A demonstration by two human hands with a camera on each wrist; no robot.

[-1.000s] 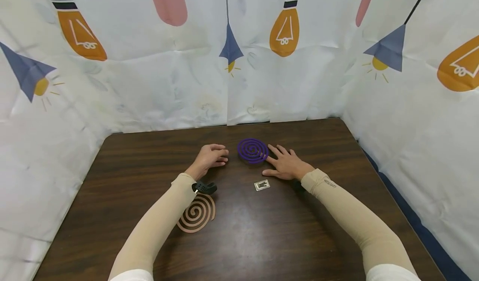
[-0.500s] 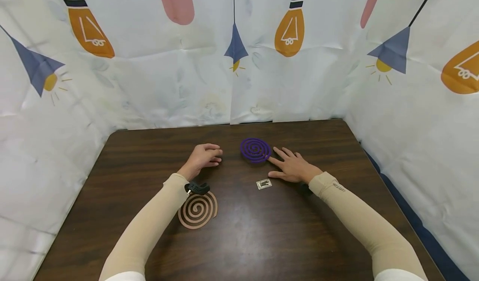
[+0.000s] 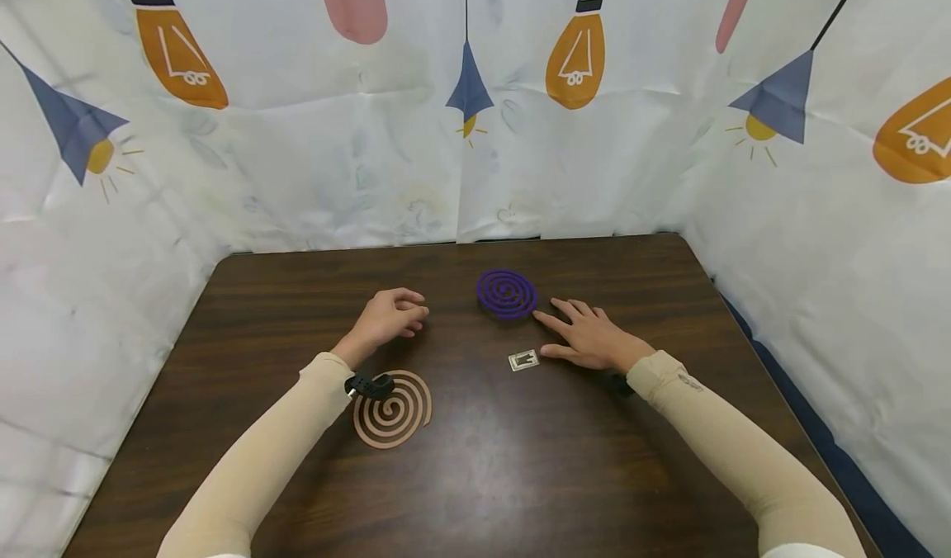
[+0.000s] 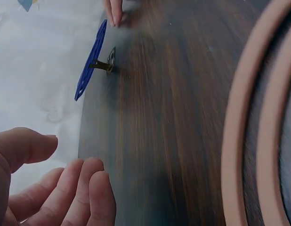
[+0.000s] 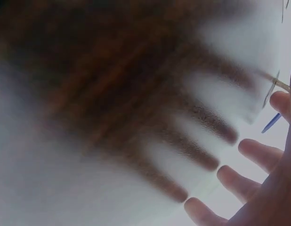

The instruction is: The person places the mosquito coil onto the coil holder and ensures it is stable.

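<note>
A purple mosquito coil (image 3: 507, 294) sits raised above the far middle of the table; the left wrist view shows a metal stand (image 4: 101, 65) under it. My right hand (image 3: 594, 339) lies spread beside it, fingers extended, with the index fingertip close to the rim; whether it touches cannot be told. Near its thumb lies a small metal plate (image 3: 523, 360) with a cut-out. My left hand (image 3: 386, 319) hovers to the left, fingers loosely bent and holding nothing. A brown mosquito coil (image 3: 391, 409) lies flat by the left wrist, partly covered by the wrist strap.
The dark wooden table (image 3: 475, 492) ends at a white printed curtain (image 3: 334, 170) behind and at both sides. A black strap (image 3: 370, 386) is on the left wrist.
My left hand has drawn away leftward from the purple coil. My right hand has shifted right, its index finger moving from over the coil's edge to beside it.
</note>
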